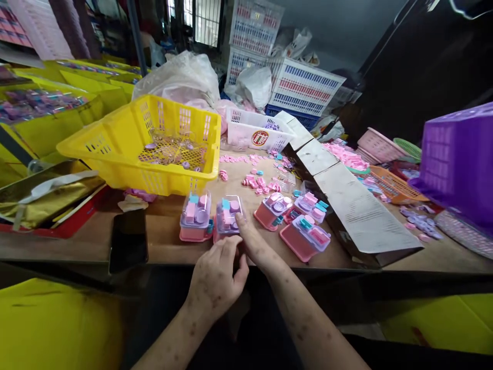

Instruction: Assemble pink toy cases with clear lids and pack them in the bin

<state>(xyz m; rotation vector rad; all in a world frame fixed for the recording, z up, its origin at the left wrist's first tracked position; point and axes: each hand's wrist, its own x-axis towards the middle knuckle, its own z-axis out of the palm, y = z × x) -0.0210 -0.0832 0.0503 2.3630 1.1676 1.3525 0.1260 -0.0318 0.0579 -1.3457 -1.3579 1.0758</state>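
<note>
A small pink toy box with a clear lid stands at the table's front edge. Pink, purple and turquoise pieces show through its lid. My right hand grips its right side, thumb up along the lid, other fingers mostly hidden. At the box's near end are the bent fingers of my left hand, closed against it, tips partly hidden. A similar toy box stands just left of it. To the right are more toy boxes, including one at the back and a tilted one in front.
A yellow basket with small parts sits at left, a black phone before it. Loose pink pieces lie mid-table. A long cardboard strip runs along the right, beyond it a purple basket. A white basket stands behind.
</note>
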